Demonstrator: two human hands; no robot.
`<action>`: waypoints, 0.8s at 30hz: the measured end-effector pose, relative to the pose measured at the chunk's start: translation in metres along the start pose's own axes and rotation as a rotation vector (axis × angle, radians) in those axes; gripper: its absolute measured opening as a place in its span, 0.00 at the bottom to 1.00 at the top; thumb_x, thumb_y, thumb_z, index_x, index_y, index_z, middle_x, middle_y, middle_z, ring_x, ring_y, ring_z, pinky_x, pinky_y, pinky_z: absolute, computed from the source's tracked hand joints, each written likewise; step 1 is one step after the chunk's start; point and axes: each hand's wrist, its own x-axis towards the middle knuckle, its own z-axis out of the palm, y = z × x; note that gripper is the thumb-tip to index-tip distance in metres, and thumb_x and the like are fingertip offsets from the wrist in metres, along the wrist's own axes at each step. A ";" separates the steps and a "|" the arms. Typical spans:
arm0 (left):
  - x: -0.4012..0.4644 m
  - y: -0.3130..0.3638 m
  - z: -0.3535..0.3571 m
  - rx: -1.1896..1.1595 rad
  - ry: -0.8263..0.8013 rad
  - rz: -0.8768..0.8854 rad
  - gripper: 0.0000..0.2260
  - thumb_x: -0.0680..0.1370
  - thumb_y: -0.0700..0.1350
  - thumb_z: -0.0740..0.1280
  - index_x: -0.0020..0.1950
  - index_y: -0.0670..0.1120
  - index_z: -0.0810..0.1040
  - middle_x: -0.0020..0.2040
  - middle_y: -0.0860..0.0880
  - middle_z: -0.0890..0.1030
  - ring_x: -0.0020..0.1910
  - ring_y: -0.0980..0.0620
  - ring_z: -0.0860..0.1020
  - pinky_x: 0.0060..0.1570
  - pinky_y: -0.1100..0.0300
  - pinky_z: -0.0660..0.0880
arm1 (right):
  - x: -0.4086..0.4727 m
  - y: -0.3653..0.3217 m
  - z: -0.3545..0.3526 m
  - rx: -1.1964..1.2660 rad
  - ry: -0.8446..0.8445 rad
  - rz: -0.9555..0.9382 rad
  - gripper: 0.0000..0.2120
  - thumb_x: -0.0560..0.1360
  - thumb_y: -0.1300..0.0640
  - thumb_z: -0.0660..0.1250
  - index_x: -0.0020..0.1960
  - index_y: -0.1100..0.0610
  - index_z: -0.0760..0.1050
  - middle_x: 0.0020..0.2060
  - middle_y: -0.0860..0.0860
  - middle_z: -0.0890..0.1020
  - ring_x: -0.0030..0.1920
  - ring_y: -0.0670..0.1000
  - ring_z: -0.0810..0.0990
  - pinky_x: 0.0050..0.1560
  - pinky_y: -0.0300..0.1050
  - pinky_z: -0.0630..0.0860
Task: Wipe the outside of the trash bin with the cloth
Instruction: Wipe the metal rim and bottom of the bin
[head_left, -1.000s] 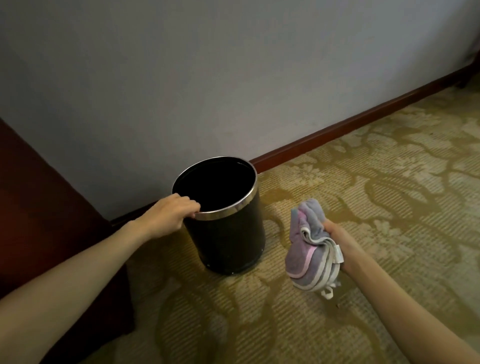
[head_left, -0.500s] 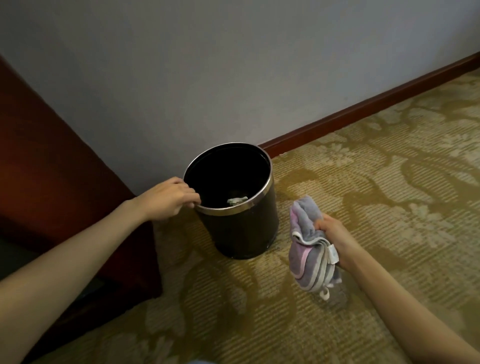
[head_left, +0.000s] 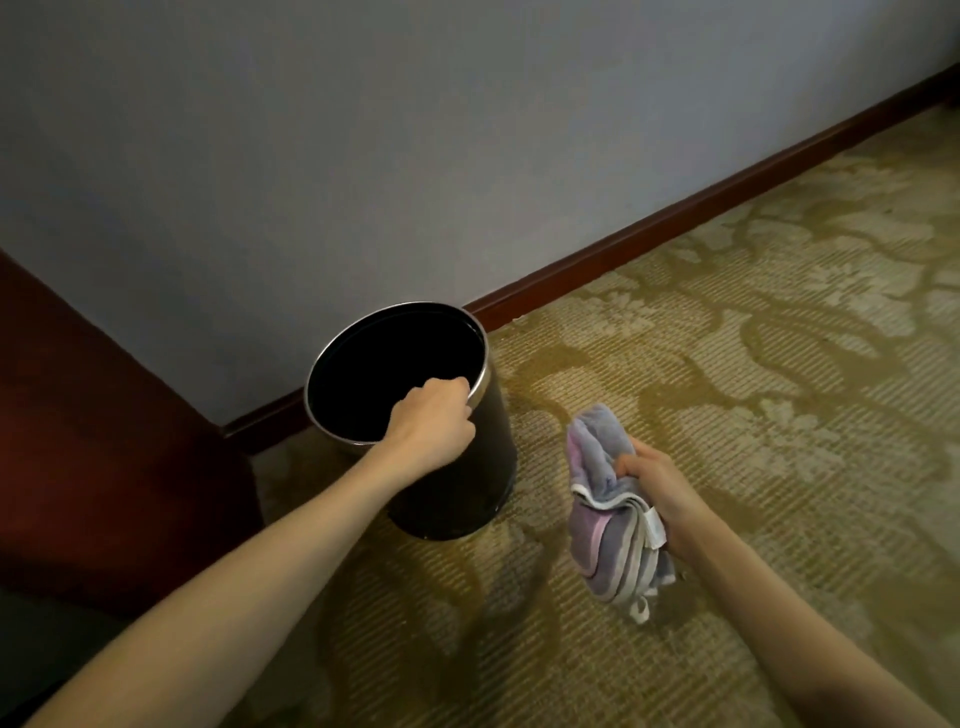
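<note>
the two bare forearms enter from the bottom edge, at about 7 and 5 o'clock. the right hand (head_left: 660, 496) is closed in a fist around a bunched grey-lilac towelling cloth with white edging (head_left: 605, 499), which hangs above the floor at about 4 o'clock from the middle of the view, its folds dangling below the fingers. just to the cloth's 9 o'clock, apart from it, stands the round black trash bin with a shiny metal rim (head_left: 470, 478), upright on the olive-gold patterned carpet (head_left: 753, 405). the left hand (head_left: 434, 421) is curled over the bin's near rim at about 4 o'clock of its opening, fingers hooked inside, gripping it. the bin's inside is too dark to read. at 9 o'clock sits a dark reddish wooden furniture panel (head_left: 104, 441). beyond the bin run the dark red-brown skirting board (head_left: 675, 215) and the plain pale grey wall (head_left: 415, 130).
</note>
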 end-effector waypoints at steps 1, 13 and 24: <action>-0.001 -0.002 0.000 -0.020 0.023 -0.003 0.05 0.79 0.44 0.61 0.52 0.46 0.75 0.43 0.48 0.77 0.40 0.49 0.77 0.42 0.49 0.78 | 0.000 0.000 -0.001 -0.017 0.005 -0.005 0.19 0.68 0.73 0.58 0.49 0.57 0.81 0.37 0.61 0.83 0.33 0.58 0.79 0.31 0.47 0.75; 0.004 -0.115 -0.060 -0.115 0.086 -0.099 0.13 0.76 0.39 0.65 0.35 0.54 0.72 0.36 0.49 0.78 0.40 0.46 0.77 0.42 0.53 0.73 | 0.006 -0.014 0.074 -0.603 -0.092 -0.423 0.15 0.66 0.70 0.63 0.49 0.59 0.79 0.46 0.59 0.79 0.49 0.55 0.76 0.50 0.49 0.73; -0.003 -0.165 -0.071 -0.215 0.106 -0.010 0.14 0.76 0.35 0.65 0.37 0.53 0.76 0.36 0.46 0.79 0.38 0.49 0.77 0.38 0.58 0.70 | 0.043 -0.028 0.200 -1.011 -0.096 -0.873 0.25 0.72 0.56 0.60 0.67 0.42 0.66 0.57 0.51 0.68 0.55 0.55 0.67 0.52 0.53 0.72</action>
